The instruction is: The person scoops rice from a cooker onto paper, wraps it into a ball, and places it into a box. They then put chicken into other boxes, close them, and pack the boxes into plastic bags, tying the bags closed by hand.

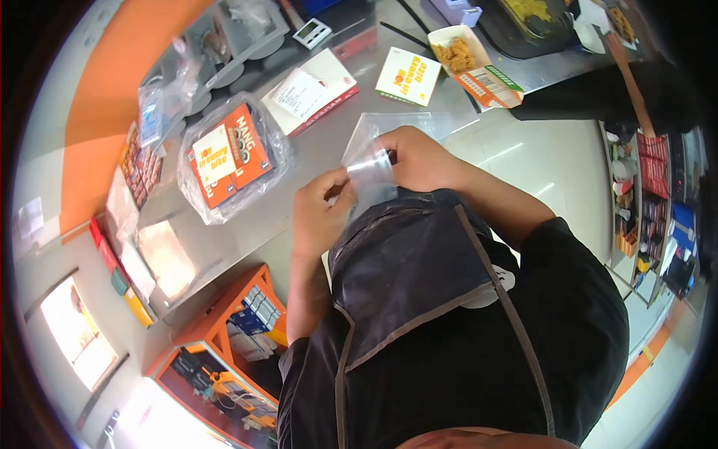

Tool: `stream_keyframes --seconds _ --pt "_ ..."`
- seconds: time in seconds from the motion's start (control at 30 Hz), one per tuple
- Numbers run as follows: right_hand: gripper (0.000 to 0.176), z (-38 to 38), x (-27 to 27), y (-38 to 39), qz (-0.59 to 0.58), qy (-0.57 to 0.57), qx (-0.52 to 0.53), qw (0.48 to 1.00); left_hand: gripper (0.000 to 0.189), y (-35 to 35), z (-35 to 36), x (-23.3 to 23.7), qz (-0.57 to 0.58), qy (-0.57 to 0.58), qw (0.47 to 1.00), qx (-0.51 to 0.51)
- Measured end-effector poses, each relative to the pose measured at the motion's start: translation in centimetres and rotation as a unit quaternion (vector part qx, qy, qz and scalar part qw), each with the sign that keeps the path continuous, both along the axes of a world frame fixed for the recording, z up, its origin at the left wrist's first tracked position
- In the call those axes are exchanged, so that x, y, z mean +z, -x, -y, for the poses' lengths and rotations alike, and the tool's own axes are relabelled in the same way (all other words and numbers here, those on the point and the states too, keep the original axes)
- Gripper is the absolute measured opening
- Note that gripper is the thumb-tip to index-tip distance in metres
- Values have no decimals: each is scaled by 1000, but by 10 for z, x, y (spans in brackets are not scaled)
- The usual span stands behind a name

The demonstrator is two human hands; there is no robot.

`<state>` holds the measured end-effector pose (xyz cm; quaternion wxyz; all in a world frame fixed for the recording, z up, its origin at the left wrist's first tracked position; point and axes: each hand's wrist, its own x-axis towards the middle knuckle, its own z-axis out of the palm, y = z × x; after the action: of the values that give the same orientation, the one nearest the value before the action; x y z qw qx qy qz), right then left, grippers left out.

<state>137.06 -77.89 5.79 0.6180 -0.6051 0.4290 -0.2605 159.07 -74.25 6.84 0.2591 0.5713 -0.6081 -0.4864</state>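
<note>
A clear plastic bag (372,170) is between my two hands, close to my apron and above the counter's front edge. My left hand (320,209) pinches the bag's left side with curled fingers. On the other side, my right hand (419,159) grips the plastic near its upper right part. Left of them lies a clear bag holding an orange box (248,173) with a white and yellow card (215,157) on top. Behind my hands sit a white and red box (336,75) with a printed receipt (298,93) on it, and a closed white box with yellow lettering (408,76).
An open box of fried food (458,54) stands at the back of the metal counter (254,241), near a dark tray (490,22). A small timer (312,33) and grey bins (250,37) are at the back left. At upper right, a co-worker's arm (632,82) reaches over the counter.
</note>
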Motion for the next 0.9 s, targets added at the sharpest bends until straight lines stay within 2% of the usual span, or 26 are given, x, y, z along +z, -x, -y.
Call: stream_keyframes --seconds 0.03,0.07,0.2,0.23,0.27,0.3,0.37,0.43,0.47,0.5,0.53,0.57,0.63,0.67,0.7,0.73,0.77,0.8,0.83,0.87,0.9 --pt "17 0 4 0 -75 42 15 996 17 -5 1 -3 -1 -47 999 -5" --pt "13 -1 8 1 -83 62 7 995 13 -8 1 -4 0 -94 996 -11" --pt "12 -8 13 6 -42 103 -31 993 9 -14 -5 -9 42 -81 996 25" --pt "12 -10 16 10 -44 103 -35 993 8 -26 -4 -18 133 11 989 59" --pt "9 -12 19 16 -92 153 -67 982 8 -39 -2 -25 220 104 966 91" --pt "7 -13 23 23 -144 205 -101 963 10 -57 0 -28 210 95 966 120" --pt "8 -22 22 26 -151 301 -109 935 12 -57 2 -29 182 96 969 136" --pt "13 -29 24 15 -172 314 -129 925 17 -44 -2 -25 131 209 954 168" --pt "19 -28 24 9 -120 267 -165 942 15 -47 -1 -41 -40 57 981 179" --pt "25 -24 21 2 -65 219 -199 953 15 -46 -2 -56 -46 61 982 175" --pt "25 -19 7 -8 -69 224 -202 951 14 -34 -3 -60 -159 7 973 165" --pt "32 -15 -16 -19 -91 250 -247 932 15 -19 -5 -62 -268 -48 950 152" --pt "39 -8 -46 -31 -115 277 -295 907 21 12 -7 -39 -260 -88 945 177" --pt "40 -2 -53 -31 -118 129 -235 956 19 19 -7 -34 -174 -79 969 154" --pt "42 3 -59 -31 -118 -23 -169 978 18 22 -5 -32 -87 -67 985 130" --pt "42 8 -59 -33 -118 -19 -172 978 25 22 -4 -39 -49 20 993 110" --pt "38 13 -57 -34 -232 1 -46 972 25 16 -4 -54 -51 23 993 107" --pt "35 17 -57 -34 -340 20 81 937 25 5 -3 -73 -65 65 990 106" --pt "35 17 -69 -29 -341 22 79 936 25 -7 -2 -82 -78 107 986 104" --pt "30 13 -90 -19 -262 150 -35 953 25 -20 -2 -74 -78 108 986 104" --pt "25 8 -103 -8 -171 271 -146 936 23 -34 -2 -57 -3 103 988 119"
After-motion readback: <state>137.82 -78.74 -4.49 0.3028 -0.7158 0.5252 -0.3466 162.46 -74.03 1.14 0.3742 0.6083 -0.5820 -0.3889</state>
